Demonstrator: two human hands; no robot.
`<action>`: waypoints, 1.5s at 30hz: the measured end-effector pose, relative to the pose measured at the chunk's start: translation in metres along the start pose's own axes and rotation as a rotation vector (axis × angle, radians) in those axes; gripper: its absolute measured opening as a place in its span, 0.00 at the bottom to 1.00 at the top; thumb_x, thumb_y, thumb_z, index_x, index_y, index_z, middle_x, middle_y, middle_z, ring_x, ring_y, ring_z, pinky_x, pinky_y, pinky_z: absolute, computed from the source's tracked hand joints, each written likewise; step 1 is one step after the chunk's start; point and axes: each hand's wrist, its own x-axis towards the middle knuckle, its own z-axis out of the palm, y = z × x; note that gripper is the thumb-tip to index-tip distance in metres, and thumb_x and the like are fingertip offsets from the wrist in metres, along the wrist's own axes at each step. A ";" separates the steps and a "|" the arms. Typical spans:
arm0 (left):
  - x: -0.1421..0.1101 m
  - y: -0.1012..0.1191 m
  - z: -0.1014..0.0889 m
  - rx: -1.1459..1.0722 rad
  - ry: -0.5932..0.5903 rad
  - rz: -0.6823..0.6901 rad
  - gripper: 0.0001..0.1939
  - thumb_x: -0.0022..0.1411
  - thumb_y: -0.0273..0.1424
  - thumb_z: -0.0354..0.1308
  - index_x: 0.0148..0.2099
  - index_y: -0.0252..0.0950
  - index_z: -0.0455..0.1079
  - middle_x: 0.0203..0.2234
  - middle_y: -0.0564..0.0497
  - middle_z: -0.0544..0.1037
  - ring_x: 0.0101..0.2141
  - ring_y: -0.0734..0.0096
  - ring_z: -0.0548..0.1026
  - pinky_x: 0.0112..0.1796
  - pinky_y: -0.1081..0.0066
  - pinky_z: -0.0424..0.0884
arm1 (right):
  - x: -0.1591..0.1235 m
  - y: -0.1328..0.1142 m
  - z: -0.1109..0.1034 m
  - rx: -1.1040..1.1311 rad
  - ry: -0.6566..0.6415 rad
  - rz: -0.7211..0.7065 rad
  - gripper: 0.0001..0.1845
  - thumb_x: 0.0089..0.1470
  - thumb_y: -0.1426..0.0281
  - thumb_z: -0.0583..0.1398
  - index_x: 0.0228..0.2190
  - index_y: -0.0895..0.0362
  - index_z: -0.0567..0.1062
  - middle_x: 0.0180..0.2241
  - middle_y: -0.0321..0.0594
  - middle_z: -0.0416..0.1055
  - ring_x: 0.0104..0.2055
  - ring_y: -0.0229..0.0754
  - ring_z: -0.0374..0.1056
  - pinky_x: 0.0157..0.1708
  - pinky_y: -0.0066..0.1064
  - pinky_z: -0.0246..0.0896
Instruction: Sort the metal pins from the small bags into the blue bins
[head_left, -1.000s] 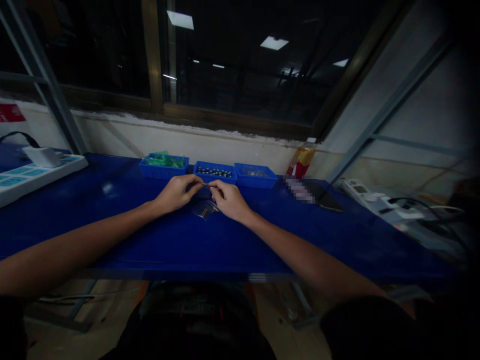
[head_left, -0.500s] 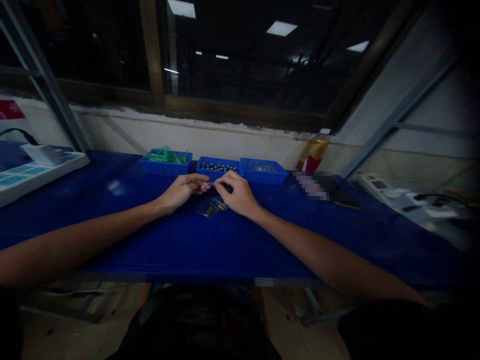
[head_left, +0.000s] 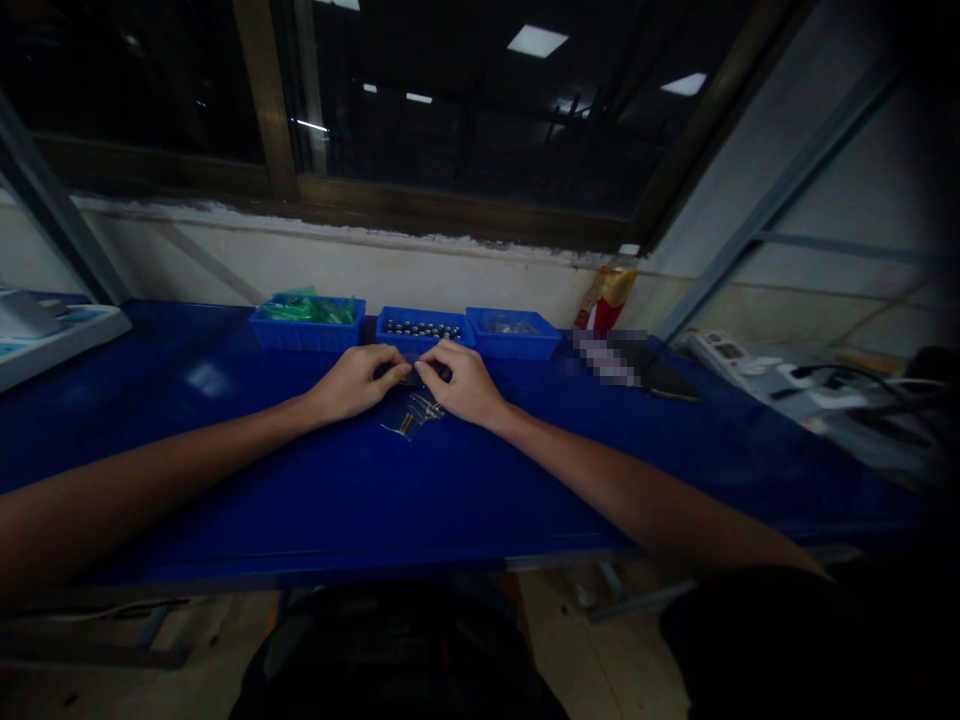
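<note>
My left hand (head_left: 365, 380) is closed in a pinch, thumb against forefinger, on one side of a small clear plastic bag (head_left: 411, 377). Thumb and fingertips of my right hand (head_left: 461, 383) pinch the other side, close to the left fingertips. The fingers cover most of this bag, and its contents are hard to make out. Just below the hands, small clear bags of brass-coloured metal pieces (head_left: 407, 425) lie on the blue table (head_left: 360, 500).
Along the back wall stand three blue bins: one with green plastic bags (head_left: 307, 340), one with small shiny metal parts (head_left: 388, 345), one with clear pieces (head_left: 514, 347). A red-and-gold packet (head_left: 606, 300) and a dark flat object (head_left: 664, 380) lie right; power strips (head_left: 67, 345) sit at both sides.
My left hand, more open half a second ago with the clear bag on its fingers, is now closed in a pinch. Both hands have drawn together. The view has shifted slightly.
</note>
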 end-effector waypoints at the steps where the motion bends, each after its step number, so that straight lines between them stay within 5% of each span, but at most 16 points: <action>1: 0.001 -0.001 0.000 -0.029 -0.007 -0.034 0.14 0.60 0.35 0.47 0.31 0.32 0.68 0.24 0.52 0.72 0.27 0.72 0.68 0.29 0.72 0.62 | -0.001 -0.001 0.000 0.008 0.000 0.005 0.07 0.52 0.69 0.52 0.29 0.57 0.70 0.26 0.37 0.64 0.29 0.37 0.61 0.32 0.32 0.57; 7: 0.006 -0.013 0.004 -0.410 0.080 -0.290 0.15 0.59 0.35 0.46 0.25 0.32 0.66 0.19 0.52 0.70 0.22 0.74 0.66 0.24 0.74 0.60 | -0.006 -0.011 -0.001 0.051 -0.059 -0.074 0.27 0.47 0.73 0.56 0.50 0.55 0.57 0.38 0.40 0.62 0.34 0.38 0.62 0.36 0.33 0.60; 12: 0.005 -0.010 0.004 -0.416 -0.047 -0.288 0.17 0.59 0.35 0.45 0.25 0.33 0.67 0.20 0.50 0.72 0.21 0.74 0.67 0.23 0.73 0.62 | -0.006 -0.012 0.000 -0.018 -0.055 -0.129 0.09 0.53 0.71 0.52 0.37 0.55 0.69 0.36 0.39 0.60 0.39 0.39 0.60 0.40 0.34 0.58; 15: 0.006 -0.007 0.003 -0.417 -0.081 -0.253 0.17 0.60 0.33 0.43 0.26 0.32 0.68 0.21 0.49 0.73 0.21 0.74 0.68 0.24 0.73 0.63 | -0.005 -0.012 -0.001 -0.054 -0.005 -0.109 0.09 0.55 0.70 0.51 0.31 0.56 0.71 0.35 0.40 0.59 0.38 0.39 0.60 0.40 0.33 0.57; 22: 0.005 -0.016 0.007 -0.321 -0.139 -0.144 0.09 0.55 0.26 0.46 0.38 0.32 0.65 0.24 0.51 0.72 0.25 0.74 0.69 0.27 0.73 0.66 | 0.000 -0.006 0.001 -0.043 0.076 0.042 0.11 0.53 0.71 0.52 0.21 0.57 0.68 0.25 0.38 0.64 0.31 0.39 0.61 0.34 0.32 0.56; 26: 0.003 -0.016 0.010 -0.191 -0.039 -0.087 0.18 0.54 0.23 0.48 0.49 0.33 0.58 0.32 0.48 0.71 0.23 0.76 0.69 0.25 0.74 0.66 | 0.001 -0.003 0.002 0.106 0.024 0.199 0.12 0.53 0.71 0.51 0.20 0.58 0.68 0.19 0.34 0.64 0.23 0.35 0.59 0.25 0.28 0.51; 29: -0.002 -0.007 0.008 0.015 0.063 0.075 0.20 0.54 0.22 0.49 0.51 0.34 0.57 0.40 0.46 0.68 0.28 0.74 0.69 0.31 0.71 0.68 | 0.001 -0.003 0.002 0.201 -0.023 0.220 0.13 0.52 0.70 0.51 0.20 0.58 0.68 0.18 0.33 0.63 0.22 0.34 0.58 0.24 0.26 0.50; 34: -0.009 0.008 0.003 0.280 0.055 0.245 0.14 0.59 0.27 0.48 0.49 0.37 0.61 0.43 0.47 0.67 0.38 0.68 0.69 0.37 0.69 0.68 | 0.002 -0.003 0.002 0.242 -0.028 0.226 0.15 0.51 0.72 0.50 0.15 0.58 0.64 0.17 0.32 0.61 0.22 0.34 0.58 0.24 0.26 0.49; 40: -0.007 0.009 0.002 0.284 0.184 0.128 0.09 0.62 0.32 0.46 0.39 0.34 0.66 0.33 0.50 0.73 0.33 0.70 0.71 0.34 0.70 0.66 | 0.001 -0.003 0.002 0.269 -0.055 0.264 0.23 0.56 0.61 0.46 0.18 0.58 0.68 0.17 0.34 0.63 0.21 0.34 0.59 0.23 0.27 0.50; 45: -0.007 0.010 0.001 0.297 0.144 -0.020 0.11 0.61 0.33 0.45 0.37 0.35 0.67 0.30 0.51 0.75 0.28 0.71 0.72 0.27 0.72 0.62 | -0.002 -0.007 0.000 0.170 -0.067 0.149 0.21 0.56 0.61 0.47 0.22 0.59 0.70 0.19 0.36 0.64 0.24 0.34 0.61 0.25 0.27 0.52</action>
